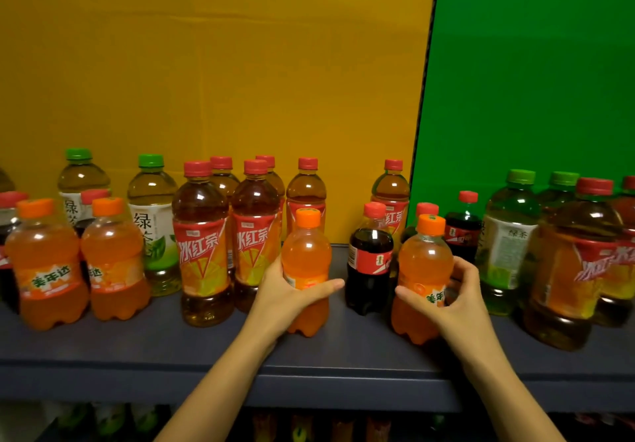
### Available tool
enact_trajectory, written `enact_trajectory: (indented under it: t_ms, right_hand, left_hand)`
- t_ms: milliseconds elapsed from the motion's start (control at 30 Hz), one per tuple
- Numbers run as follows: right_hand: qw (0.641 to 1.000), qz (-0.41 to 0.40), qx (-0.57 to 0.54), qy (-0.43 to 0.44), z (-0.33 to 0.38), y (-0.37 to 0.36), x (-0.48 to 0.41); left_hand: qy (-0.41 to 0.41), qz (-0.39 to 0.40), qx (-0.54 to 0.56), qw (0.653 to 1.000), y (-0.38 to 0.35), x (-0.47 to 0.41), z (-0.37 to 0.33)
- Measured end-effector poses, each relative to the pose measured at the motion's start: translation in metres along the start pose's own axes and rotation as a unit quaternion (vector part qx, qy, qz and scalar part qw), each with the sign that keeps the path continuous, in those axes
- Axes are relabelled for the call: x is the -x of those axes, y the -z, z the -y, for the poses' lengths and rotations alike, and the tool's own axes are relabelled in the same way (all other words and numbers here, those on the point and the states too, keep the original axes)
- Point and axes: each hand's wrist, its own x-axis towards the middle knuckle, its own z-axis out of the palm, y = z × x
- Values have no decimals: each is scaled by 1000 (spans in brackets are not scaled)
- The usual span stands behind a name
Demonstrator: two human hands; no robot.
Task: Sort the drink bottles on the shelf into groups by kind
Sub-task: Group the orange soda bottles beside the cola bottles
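Each hand gripped a small orange soda bottle standing upright on the dark shelf (137,345), low in the middle of the frame. The left hand (285,290) wrapped the left orange bottle (305,263) around its label, thumb across the front; the right hand (457,293) clasped the right orange bottle (424,269) likewise. A cola bottle (369,256) stood between the two, near both. The other orange sodas, a pair (79,259), stood at the lower left of the frame, well apart, past the red-labelled iced tea bottles (226,235). So the group lay to the left of both hands, the left hand being nearer; both bottles probably needed to travel left along the shelf front, kept upright.
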Motion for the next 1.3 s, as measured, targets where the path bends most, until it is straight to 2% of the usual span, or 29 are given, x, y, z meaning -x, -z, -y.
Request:
enact_trajectory:
  t_ms: [167,367,533,733,933,1300]
  right_hand:
    - [997,-7,70,22,-7,-8,2]
    - [996,-15,70,44,-3,-19,11]
    - [999,-5,1,33,13,-31,25]
    - [999,-39,-25,20,29,-28,41]
    - [993,-114,3,27,31,18,47]
    - [976,-197,79,38,9,177,38]
  left_hand:
    - [-28,-32,1,999,-2,5,2]
    - [-50,-69,-7,996,8,19,-1]
    - [-52,-43,-1,998,21,32,-13]
    - [-80,28,30,996,16,35,-47]
    - [-72,114,104,985,-35,36,-61]
    - [-63,186,140,970,-202,38,-67]
